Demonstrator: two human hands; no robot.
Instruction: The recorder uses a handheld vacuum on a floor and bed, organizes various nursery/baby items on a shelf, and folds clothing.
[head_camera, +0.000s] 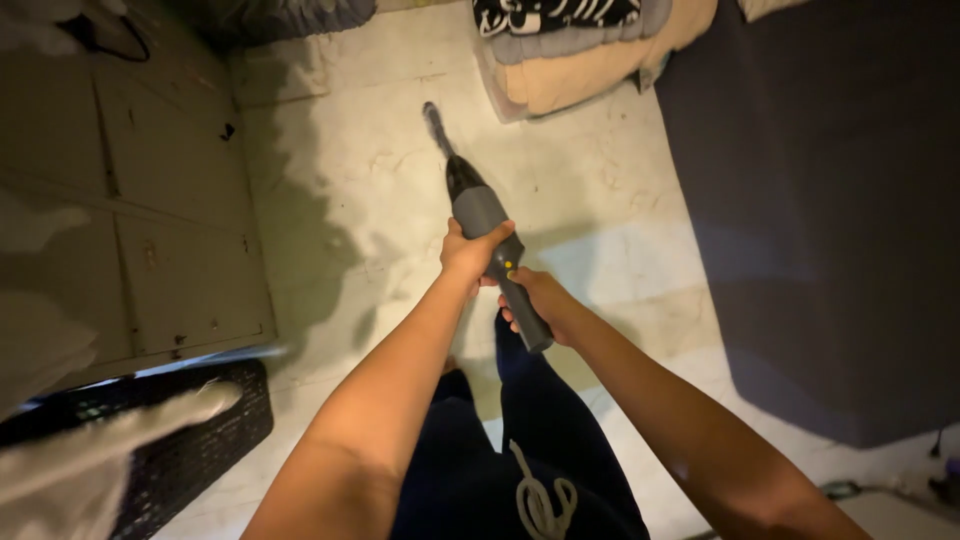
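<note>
I see both hands wrapped tight on a vacuum (487, 225): left hand (470, 252) on its body, right hand (540, 303) on its handle. Folded cloths (590, 50) fill a clear bin (492, 85) ahead.

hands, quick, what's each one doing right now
Left hand: closed around the handheld vacuum body.
Right hand: closed on its handle.

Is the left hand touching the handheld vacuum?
Touching: the head view shows the left hand wrapped around the handheld vacuum body.
</note>
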